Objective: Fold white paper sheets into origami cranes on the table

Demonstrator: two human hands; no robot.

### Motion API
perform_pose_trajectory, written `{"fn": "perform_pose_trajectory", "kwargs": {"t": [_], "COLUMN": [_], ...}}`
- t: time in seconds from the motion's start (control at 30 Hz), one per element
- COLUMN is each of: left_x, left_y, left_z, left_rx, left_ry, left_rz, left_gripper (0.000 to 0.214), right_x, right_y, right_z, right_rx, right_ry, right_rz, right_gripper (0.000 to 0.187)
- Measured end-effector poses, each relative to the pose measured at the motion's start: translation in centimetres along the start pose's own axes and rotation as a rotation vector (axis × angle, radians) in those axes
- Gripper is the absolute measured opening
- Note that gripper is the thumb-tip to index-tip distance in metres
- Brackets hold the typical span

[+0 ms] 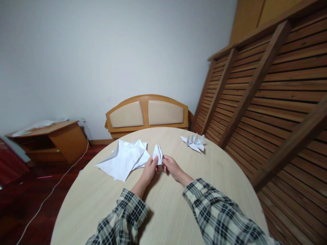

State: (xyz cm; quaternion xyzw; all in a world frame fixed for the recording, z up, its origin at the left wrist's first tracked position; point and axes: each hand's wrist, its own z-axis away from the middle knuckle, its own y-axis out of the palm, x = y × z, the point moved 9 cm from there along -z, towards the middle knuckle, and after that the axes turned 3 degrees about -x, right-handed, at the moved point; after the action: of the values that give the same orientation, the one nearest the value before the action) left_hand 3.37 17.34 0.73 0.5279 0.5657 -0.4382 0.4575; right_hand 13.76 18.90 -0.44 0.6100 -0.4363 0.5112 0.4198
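- Leaning along the right side, a slatted wooden frame (268, 95) is reaching past the table's right edge.
- A round table (102, 197) of pale wood is filling the middle and carrying all the paper.
- A padded headboard (146, 114) is standing just behind the table's far edge.
- A low cabinet (58, 139) is sitting on the floor, well beyond the left edge.
- A loose pile of white sheets (122, 160) is lying near the far left edge, the sheets overlapping.
- The left hand (150, 170) and right hand (171, 166), in checked sleeves, are meeting over the far middle of the table, each pinching the folded paper's lower end between thumb and fingers.
- Small paper cranes (195, 143) are resting near the far right edge, well apart from the hands.
- The folded paper (157, 154) is standing upright in both grips, points up, just beside the pile.
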Motion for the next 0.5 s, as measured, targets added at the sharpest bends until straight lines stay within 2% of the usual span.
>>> {"fn": "perform_pose_trajectory", "kwargs": {"t": [0.07, 0.13, 0.2, 0.27, 0.37, 0.5], "left_x": [-0.4, -1.5, -2.6, -3.1, -2.6, -2.0], "left_y": [-1.1, -2.2, -2.5, -1.7, -0.2, -0.3], "left_z": [-0.1, 0.1, 0.4, 0.7, 0.8, 0.6], "left_rx": [-0.125, -0.248, -0.294, -0.222, -0.092, -0.101], "left_ry": [0.048, 0.151, 0.257, 0.314, 0.315, 0.288], "left_rz": [0.017, -0.027, -0.147, -0.297, -0.471, -0.475], "left_gripper": [0.048, 0.045, 0.035, 0.03, 0.032, 0.034], "right_x": [-0.3, -0.5, -0.6, -0.5, -0.2, 0.2], "right_y": [-0.4, -0.8, -1.1, -1.2, -1.1, -0.6], "right_z": [-0.2, -0.3, -0.3, -0.3, -0.2, -0.1], "right_rx": [-0.041, -0.081, -0.107, -0.121, -0.119, -0.07], "right_ry": [-0.006, -0.011, -0.013, -0.014, -0.021, -0.042], "right_rz": [0.001, 0.0, -0.002, -0.01, -0.037, -0.03], "right_gripper": [0.02, 0.02, 0.021, 0.022, 0.027, 0.032]}}
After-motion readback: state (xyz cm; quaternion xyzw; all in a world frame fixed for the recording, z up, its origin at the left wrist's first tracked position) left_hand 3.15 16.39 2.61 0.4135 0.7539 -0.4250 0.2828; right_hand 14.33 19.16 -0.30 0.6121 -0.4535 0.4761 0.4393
